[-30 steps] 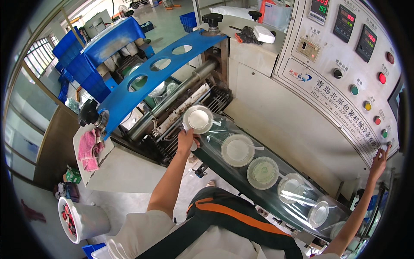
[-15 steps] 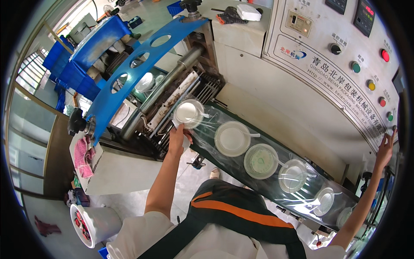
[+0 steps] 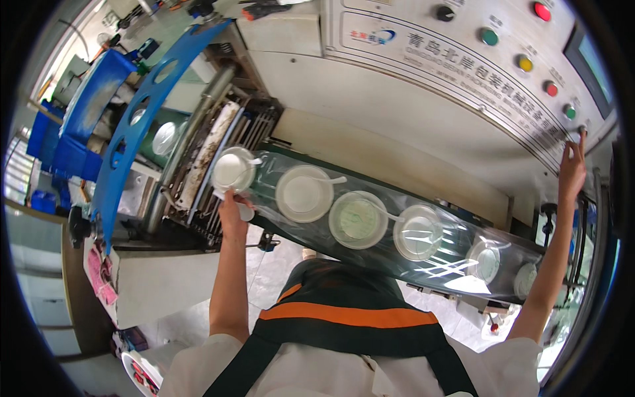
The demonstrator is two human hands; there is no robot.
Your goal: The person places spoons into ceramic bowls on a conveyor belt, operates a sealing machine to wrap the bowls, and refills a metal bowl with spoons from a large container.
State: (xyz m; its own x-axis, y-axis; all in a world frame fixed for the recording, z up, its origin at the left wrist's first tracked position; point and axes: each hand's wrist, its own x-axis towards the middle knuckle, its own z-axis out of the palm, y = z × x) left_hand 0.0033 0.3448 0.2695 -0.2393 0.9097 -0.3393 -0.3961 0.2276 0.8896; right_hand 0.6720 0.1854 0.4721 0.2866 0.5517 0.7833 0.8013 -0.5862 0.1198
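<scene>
Your left hand [image 3: 233, 213] grasps the round white lidded plastic cup [image 3: 233, 170] at its near rim, fingers closed under and around the edge, and holds it at the left end of the clear film tube [image 3: 397, 228], just before the metal roller section [image 3: 218, 159] of the packaging machine. Held there, the cup sits in line with the other pieces, so it appears positioned to keep the row straight. Your right hand [image 3: 573, 173] is raised well apart from the left, with one extended fingertip touching the lower right corner of the grey control panel [image 3: 423, 86]; the remaining fingers are loosely curled and grasp nothing. To the right of the held cup, five more round white cups [image 3: 358, 219] lie in a single row inside the film, each near the next, several with a white spoon beside them. The film tube rests on the dark conveyor surface [image 3: 311, 162] that runs diagonally from upper left to lower right. The panel above carries red, green and yellow round push buttons [image 3: 524, 63]. A blue perforated metal arm [image 3: 142, 116] curves over the machine's left end, with blue plastic crates [image 3: 66, 132] behind it. Below, the floor [image 3: 278, 271] is pale tile; a white bucket [image 3: 142, 374] with red contents stands at the lower left.
</scene>
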